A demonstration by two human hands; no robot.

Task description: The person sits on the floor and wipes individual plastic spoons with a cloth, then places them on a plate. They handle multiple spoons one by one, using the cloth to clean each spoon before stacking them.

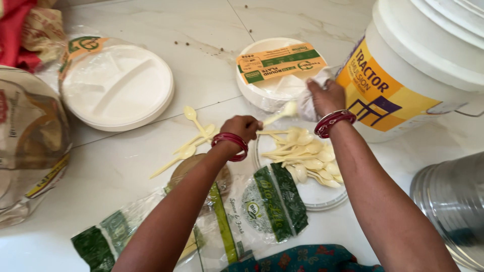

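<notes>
Over floor (201, 75), left grip (243, 127) pinches spoon (282, 113).

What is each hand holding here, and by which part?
Left hand pinches a pale yellow spoon by its handle end. Right hand grips a bunched white cloth, pressed around the spoon's bowl.

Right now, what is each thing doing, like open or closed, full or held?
left hand: shut on cream spoon
right hand: shut on white cloth
plate: piled with spoons
loose spoons: lying on floor
white bucket: lid on
wrapped plate packs: sealed
green spoon packets: lying flat
</notes>
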